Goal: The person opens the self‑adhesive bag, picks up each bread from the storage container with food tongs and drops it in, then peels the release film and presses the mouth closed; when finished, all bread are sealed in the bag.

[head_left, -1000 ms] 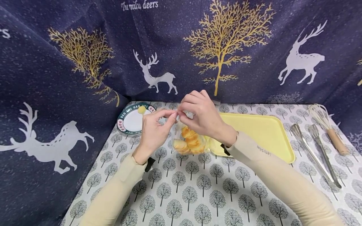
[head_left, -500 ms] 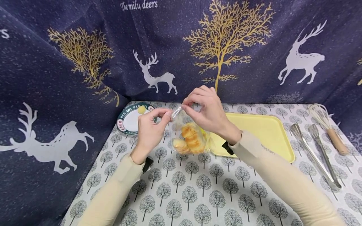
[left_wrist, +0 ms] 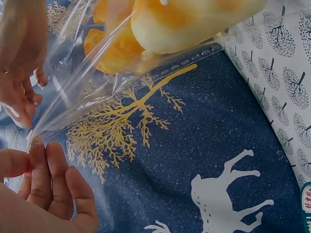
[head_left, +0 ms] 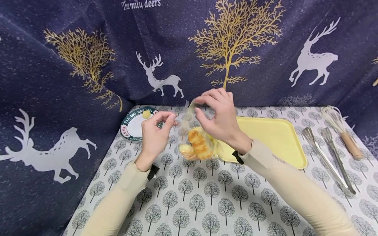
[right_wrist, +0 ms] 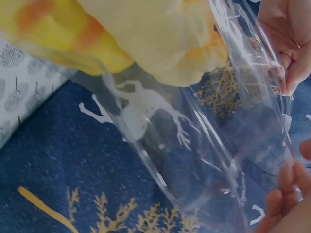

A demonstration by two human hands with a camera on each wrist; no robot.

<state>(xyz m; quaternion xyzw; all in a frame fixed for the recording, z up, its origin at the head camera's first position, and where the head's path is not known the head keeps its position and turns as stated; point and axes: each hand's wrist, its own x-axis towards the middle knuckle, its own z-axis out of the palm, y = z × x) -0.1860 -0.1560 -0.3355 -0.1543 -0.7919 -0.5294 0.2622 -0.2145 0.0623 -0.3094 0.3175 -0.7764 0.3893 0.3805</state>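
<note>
A clear plastic bag [left_wrist: 73, 97] stands on the table with golden-brown bread [head_left: 200, 142] and a paler roll [head_left: 187, 151] inside. My left hand [head_left: 155, 132] is left of the bag's top, thumb and index finger pinching the edge of the film, as the left wrist view shows. On the other side, my right hand [head_left: 220, 119] is at the bag's mouth, thumb apart from the index finger. Its fingertips [right_wrist: 286, 174] are right at the film's edge in the right wrist view. Something yellow fills the bag's right side.
Behind the right forearm lies a yellow tray [head_left: 271, 139]. A green-rimmed plate [head_left: 136, 127] with a small round yellow thing [head_left: 146, 114] stands at the back left. On the right are metal tongs [head_left: 325, 157] and a whisk [head_left: 344, 134]. A dark patterned cloth hangs behind.
My hands met at the bag's top a second ago, then drew apart with film stretched between them. The right hand has moved up and right, and its thumb and index finger have spread.
</note>
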